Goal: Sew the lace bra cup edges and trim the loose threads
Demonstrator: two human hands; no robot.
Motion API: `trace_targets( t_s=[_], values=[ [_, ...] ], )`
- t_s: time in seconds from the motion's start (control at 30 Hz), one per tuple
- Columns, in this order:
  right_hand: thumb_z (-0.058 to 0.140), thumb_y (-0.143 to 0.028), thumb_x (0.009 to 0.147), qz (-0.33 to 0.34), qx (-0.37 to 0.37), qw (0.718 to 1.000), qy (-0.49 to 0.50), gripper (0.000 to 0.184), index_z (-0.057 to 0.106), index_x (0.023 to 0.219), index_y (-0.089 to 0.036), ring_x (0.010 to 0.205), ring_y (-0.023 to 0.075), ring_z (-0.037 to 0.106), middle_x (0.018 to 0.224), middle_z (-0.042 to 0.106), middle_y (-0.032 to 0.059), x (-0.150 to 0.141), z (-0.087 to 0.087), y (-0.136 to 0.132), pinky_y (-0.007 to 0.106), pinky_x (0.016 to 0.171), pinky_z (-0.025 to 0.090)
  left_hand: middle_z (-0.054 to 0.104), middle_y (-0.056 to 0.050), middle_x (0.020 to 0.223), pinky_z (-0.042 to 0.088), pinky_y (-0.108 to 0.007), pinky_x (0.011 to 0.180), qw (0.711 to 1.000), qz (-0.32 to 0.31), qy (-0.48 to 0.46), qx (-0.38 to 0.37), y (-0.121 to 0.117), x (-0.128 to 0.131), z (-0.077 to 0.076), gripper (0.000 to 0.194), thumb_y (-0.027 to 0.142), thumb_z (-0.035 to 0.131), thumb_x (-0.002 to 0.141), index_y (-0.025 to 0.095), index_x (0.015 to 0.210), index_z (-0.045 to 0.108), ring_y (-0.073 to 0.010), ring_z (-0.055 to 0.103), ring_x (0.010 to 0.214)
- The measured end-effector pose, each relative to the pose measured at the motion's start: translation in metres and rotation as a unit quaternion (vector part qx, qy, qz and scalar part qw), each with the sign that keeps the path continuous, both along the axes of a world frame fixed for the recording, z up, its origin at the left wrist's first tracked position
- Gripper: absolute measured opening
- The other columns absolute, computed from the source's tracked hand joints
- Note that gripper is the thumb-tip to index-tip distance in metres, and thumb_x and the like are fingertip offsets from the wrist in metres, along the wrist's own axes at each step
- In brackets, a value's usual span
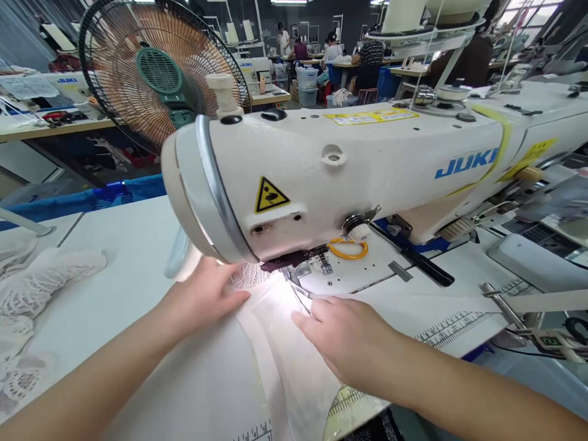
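fabric (307,373), white and thin, flat on the table (220,386) in the near middle, reaching up to the needle end of the sewing machine (285,171). probably light, soft and limp, easy to stretch or pucker; best steadied with flat fingertips either side of the needle, not tugged. lace (250,275) on the far left edge, openwork, likely delicate and quick to snag. left hand (202,300) resting over lace and fabric, thumb spread, not clenched. right hand (346,334) over the right side, fingers bent beside a slim metal piece (301,300); cannot tell whether gripping it. farther right, white strip (546,301), apparently pliable, at a metal rod. well left, lace pieces (41,288) in a loose heap. far left, fan (159,70).
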State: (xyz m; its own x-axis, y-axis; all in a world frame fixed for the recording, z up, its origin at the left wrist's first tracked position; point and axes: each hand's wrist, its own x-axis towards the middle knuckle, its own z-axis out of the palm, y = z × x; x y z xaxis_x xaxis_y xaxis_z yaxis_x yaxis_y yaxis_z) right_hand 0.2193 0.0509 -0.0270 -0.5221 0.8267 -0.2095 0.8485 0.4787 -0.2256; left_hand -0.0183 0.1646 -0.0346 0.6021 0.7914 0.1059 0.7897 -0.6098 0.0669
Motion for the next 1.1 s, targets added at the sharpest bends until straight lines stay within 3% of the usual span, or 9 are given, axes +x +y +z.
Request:
trace_targets(
  t_s=[0.07, 0.13, 0.23, 0.33, 0.6, 0.93, 1.1],
  values=[
    [0.05, -0.009, 0.079, 0.023, 0.031, 0.999, 0.035, 0.022, 0.06, 0.097, -0.018, 0.075, 0.0189, 0.056, 0.086, 0.062, 0.0053, 0.006, -0.008, -0.01, 0.029, 0.058, 0.044, 0.066, -0.009, 0.097, 0.054, -0.031, 0.057, 0.999, 0.008, 0.0, 0.036, -0.025, 0.008, 0.004, 0.042, 0.038, 0.033, 0.092, 0.016, 0.112, 0.062, -0.0243, 0.067, 0.077],
    [0.048, -0.018, 0.087, 0.045, 0.068, 0.993, 0.09, 0.014, 0.058, 0.096, -0.018, 0.092, 0.0213, 0.056, 0.103, 0.062, 0.0059, 0.01, -0.016, -0.019, 0.033, 0.073, 0.048, 0.066, -0.014, 0.109, 0.057, -0.032, 0.07, 0.996, -0.055, -0.03, 0.058, -0.049, 0.018, 0.002, 0.043, 0.026, 0.025, 0.094, 0.012, 0.112, 0.062, -0.0239, 0.067, 0.091],
    [0.048, -0.03, 0.092, 0.088, 0.108, 0.978, 0.153, 0.024, 0.055, 0.11, -0.018, 0.119, 0.0227, 0.045, 0.128, 0.056, 0.0056, 0.014, -0.026, -0.026, 0.037, 0.098, 0.04, 0.064, -0.018, 0.121, 0.056, -0.035, 0.084, 0.992, -0.111, 0.003, 0.058, -0.071, 0.03, -0.01, 0.044, 0.024, 0.028, 0.094, 0.007, 0.117, 0.06, -0.0265, 0.063, 0.108],
    [0.048, -0.032, 0.092, 0.1, 0.109, 0.975, 0.164, 0.025, 0.056, 0.112, -0.018, 0.121, 0.0206, 0.044, 0.126, 0.058, 0.0053, 0.017, -0.032, -0.029, 0.038, 0.103, 0.036, 0.057, -0.02, 0.131, 0.051, -0.043, 0.096, 0.99, -0.113, 0.068, 0.055, -0.08, 0.038, -0.019, 0.046, 0.03, 0.038, 0.092, 0.004, 0.125, 0.056, -0.0333, 0.052, 0.123],
    [0.048, -0.027, 0.091, 0.094, 0.148, 0.962, 0.207, 0.025, 0.056, 0.113, -0.017, 0.117, 0.0211, 0.048, 0.124, 0.06, 0.0082, 0.019, -0.04, -0.032, 0.039, 0.102, 0.039, 0.052, -0.023, 0.134, 0.046, -0.047, 0.1, 0.987, -0.115, 0.098, 0.051, -0.086, 0.043, -0.017, 0.052, 0.036, 0.035, 0.093, 0.002, 0.128, 0.055, -0.0383, 0.044, 0.129],
    [0.048, -0.028, 0.091, 0.087, 0.152, 0.962, 0.207, 0.025, 0.056, 0.111, -0.016, 0.114, 0.0228, 0.051, 0.123, 0.059, 0.0109, 0.019, -0.041, -0.033, 0.042, 0.1, 0.042, 0.042, -0.029, 0.14, 0.043, -0.055, 0.1, 0.989, -0.106, 0.103, 0.012, -0.07, 0.042, -0.02, 0.06, 0.041, 0.043, 0.09, 0.0, 0.133, 0.049, -0.045, 0.038, 0.13],
    [0.048, -0.029, 0.091, 0.081, 0.163, 0.962, 0.203, 0.026, 0.055, 0.113, -0.015, 0.116, 0.0234, 0.051, 0.125, 0.058, 0.013, 0.021, -0.041, -0.032, 0.043, 0.1, 0.043, 0.046, -0.024, 0.14, 0.042, -0.052, 0.102, 0.992, -0.105, 0.074, 0.002, -0.061, 0.039, -0.018, 0.058, 0.042, 0.042, 0.09, 0.004, 0.134, 0.05, -0.0412, 0.04, 0.131]
  ],
)
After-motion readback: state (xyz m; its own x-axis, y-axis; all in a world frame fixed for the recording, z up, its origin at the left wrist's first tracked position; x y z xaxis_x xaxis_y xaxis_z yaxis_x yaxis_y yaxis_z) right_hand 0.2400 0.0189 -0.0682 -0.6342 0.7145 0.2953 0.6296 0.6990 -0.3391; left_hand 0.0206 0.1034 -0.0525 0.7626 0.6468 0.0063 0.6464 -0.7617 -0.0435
